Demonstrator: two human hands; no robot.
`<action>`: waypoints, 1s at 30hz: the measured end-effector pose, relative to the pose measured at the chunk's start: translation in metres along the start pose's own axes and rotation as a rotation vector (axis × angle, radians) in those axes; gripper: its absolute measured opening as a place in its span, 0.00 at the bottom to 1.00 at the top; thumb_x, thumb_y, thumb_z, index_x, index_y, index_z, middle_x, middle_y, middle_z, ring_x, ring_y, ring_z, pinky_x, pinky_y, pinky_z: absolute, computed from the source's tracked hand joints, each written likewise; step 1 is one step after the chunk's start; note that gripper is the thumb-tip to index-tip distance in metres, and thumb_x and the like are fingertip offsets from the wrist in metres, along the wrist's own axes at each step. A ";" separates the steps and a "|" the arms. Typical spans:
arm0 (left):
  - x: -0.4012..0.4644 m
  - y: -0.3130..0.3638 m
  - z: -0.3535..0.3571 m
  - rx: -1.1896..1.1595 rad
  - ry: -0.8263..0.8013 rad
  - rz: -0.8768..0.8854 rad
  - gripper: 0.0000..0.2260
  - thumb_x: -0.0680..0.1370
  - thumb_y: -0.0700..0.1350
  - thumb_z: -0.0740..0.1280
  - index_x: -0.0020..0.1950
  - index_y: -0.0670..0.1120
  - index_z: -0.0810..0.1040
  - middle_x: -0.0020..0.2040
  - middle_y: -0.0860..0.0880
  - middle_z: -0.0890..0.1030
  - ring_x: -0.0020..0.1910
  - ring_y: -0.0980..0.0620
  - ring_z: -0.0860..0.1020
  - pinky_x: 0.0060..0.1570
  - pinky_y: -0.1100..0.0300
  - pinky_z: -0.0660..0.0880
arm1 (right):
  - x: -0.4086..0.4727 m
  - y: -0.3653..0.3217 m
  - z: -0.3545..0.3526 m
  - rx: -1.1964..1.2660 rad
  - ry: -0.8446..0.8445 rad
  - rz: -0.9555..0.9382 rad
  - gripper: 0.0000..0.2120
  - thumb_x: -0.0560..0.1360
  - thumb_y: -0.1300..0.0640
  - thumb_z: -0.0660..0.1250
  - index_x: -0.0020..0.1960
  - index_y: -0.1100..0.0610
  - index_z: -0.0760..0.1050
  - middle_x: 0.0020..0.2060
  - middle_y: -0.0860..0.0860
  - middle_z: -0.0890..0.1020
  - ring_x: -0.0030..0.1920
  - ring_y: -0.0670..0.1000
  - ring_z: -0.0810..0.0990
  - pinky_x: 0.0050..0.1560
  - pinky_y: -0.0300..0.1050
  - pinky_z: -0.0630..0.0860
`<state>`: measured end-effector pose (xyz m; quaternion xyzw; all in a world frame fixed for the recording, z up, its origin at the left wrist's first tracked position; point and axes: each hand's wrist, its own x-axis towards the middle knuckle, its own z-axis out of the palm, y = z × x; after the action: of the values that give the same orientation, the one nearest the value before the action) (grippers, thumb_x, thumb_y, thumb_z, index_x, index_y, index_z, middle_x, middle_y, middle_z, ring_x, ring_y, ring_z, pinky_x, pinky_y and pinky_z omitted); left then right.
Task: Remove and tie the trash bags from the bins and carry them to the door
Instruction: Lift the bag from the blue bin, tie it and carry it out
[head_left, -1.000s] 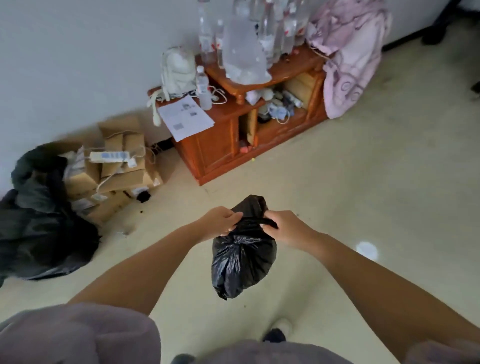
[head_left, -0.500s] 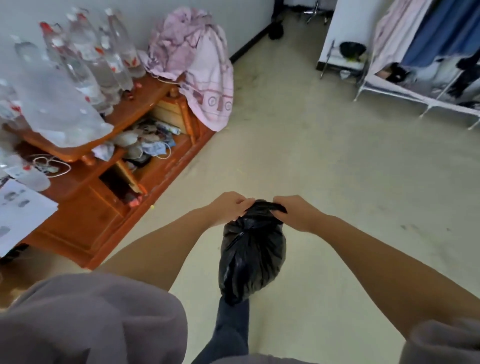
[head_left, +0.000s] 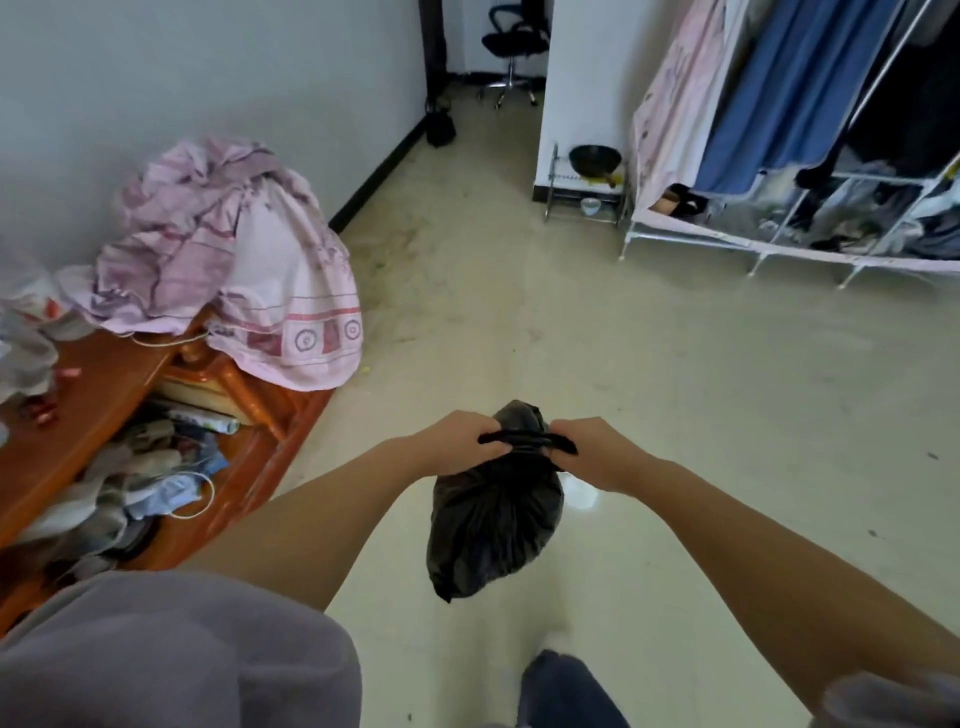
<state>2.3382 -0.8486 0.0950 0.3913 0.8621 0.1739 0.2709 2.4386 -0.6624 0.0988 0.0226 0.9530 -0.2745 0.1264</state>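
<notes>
A small, full black trash bag (head_left: 493, 525) hangs in the air in front of me above the pale floor. Its neck is gathered into a twisted band that runs sideways between my hands. My left hand (head_left: 457, 447) grips the left end of that band. My right hand (head_left: 592, 452) grips the right end, and a short black tail sticks out past its fingers. Both arms reach forward at about waist height. No bin is in view.
A low orange wooden cabinet (head_left: 104, 395) with clutter and a pink cloth (head_left: 244, 265) stands at my left. A clothes rack (head_left: 810, 156) with hanging garments fills the right. Ahead, pale floor (head_left: 519, 312) leads to a dark doorway with an office chair (head_left: 514, 47).
My view has swung right, from the cabinet and boxes toward the floor, rack and doorway. The bag's top, loose and upright a second ago, is now pulled flat into a band between my hands.
</notes>
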 end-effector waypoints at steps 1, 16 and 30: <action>0.027 -0.004 -0.016 0.015 0.008 0.003 0.11 0.80 0.50 0.61 0.40 0.45 0.71 0.34 0.50 0.71 0.40 0.48 0.71 0.41 0.58 0.65 | 0.025 0.011 -0.014 0.000 0.003 0.004 0.07 0.77 0.56 0.62 0.41 0.54 0.70 0.35 0.51 0.76 0.37 0.52 0.74 0.37 0.43 0.68; 0.382 -0.083 -0.217 -0.069 0.148 -0.161 0.16 0.78 0.48 0.63 0.31 0.50 0.65 0.30 0.51 0.68 0.36 0.49 0.69 0.32 0.61 0.62 | 0.395 0.139 -0.235 -0.155 -0.104 -0.202 0.04 0.78 0.57 0.61 0.48 0.56 0.73 0.37 0.49 0.74 0.39 0.52 0.72 0.38 0.41 0.65; 0.669 -0.244 -0.449 -0.031 0.106 -0.113 0.10 0.77 0.46 0.63 0.37 0.45 0.71 0.30 0.51 0.69 0.29 0.55 0.68 0.30 0.62 0.62 | 0.763 0.181 -0.366 -0.077 -0.062 -0.130 0.09 0.78 0.56 0.61 0.49 0.61 0.75 0.41 0.57 0.79 0.41 0.56 0.76 0.42 0.48 0.71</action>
<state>1.5598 -0.5280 0.1047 0.3281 0.8931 0.1922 0.2402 1.6372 -0.3351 0.1106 -0.0528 0.9579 -0.2459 0.1386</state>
